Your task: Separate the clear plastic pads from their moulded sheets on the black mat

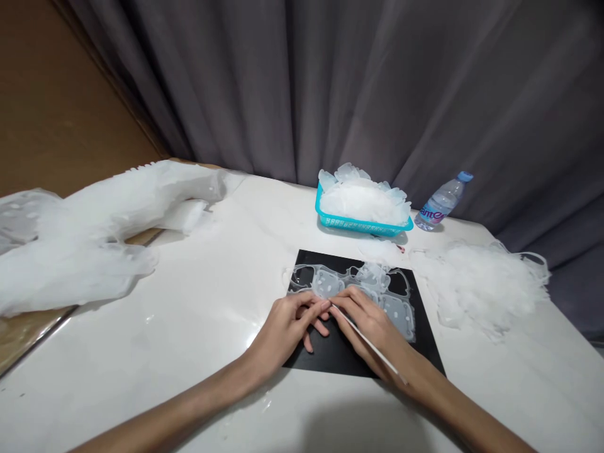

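Note:
A black mat lies on the white table, bearing a translucent sheet with rounded, white-spotted shapes. Over the mat's left part is my left hand, its thumb and index finger pressed together near my other hand's fingertips, the other fingers loosely spread below. Whatever is in that pinch is too small to tell. My right hand rests over the sheet with its fingers closed around a thin white stick, which slants from the fingertips back toward the wrist.
Behind the mat stands a turquoise basket full of translucent pieces, with a water bottle to its right. A translucent heap lies at the right, large white plastic bundles at the left. A gray curtain hangs behind.

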Available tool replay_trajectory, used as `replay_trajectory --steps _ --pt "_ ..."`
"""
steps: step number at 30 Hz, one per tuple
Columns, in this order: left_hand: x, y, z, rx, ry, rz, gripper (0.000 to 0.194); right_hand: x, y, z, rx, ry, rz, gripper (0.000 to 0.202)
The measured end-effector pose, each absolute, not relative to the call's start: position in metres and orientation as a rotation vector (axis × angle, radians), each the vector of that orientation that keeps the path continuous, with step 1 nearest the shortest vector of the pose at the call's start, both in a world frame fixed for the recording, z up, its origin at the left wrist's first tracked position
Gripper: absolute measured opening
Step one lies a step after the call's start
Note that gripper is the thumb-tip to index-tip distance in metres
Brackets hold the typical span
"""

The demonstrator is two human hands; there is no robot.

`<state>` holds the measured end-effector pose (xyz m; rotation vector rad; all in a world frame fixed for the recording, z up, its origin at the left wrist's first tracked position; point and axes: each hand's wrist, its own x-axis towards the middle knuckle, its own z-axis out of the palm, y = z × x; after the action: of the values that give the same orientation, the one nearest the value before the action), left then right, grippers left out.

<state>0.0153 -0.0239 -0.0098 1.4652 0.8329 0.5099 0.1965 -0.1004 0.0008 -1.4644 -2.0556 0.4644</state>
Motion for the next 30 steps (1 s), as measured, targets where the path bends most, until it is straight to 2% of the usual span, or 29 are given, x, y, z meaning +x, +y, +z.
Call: replay_trajectory --steps 5,10,14,20,25,30 --pt "0.008 -0.025 -0.009 1.523 0.828 0.491 0.030 0.202 -0.090 0.004 -1.426 -1.938 0.509 0.024" --pt "0.000 -0.018 -0.006 1.405 0.842 0.447 0.017 0.323 -0.037 0.062 -1.490 -1.279 0.038 0.044" --pt "-0.006 -0.016 -0.002 1.410 0.880 0.330 0.020 0.406 -0.029 0.095 -1.490 -0.931 -0.164 0.043" --pt "-0.009 -0.015 0.005 1.467 0.897 0.161 0.023 0.362 -0.056 0.061 -1.618 -1.075 -0.066 0.029" --pt "-0.019 -0.010 0.016 1.772 0.985 0.077 0.015 0.334 -0.052 0.026 -1.700 -1.205 0.083 0.035" --pt "-0.032 0.005 0.037 2.249 1.107 -0.056 0.025 0.333 -0.060 0.002 -1.744 -1.240 0.228 0.036"
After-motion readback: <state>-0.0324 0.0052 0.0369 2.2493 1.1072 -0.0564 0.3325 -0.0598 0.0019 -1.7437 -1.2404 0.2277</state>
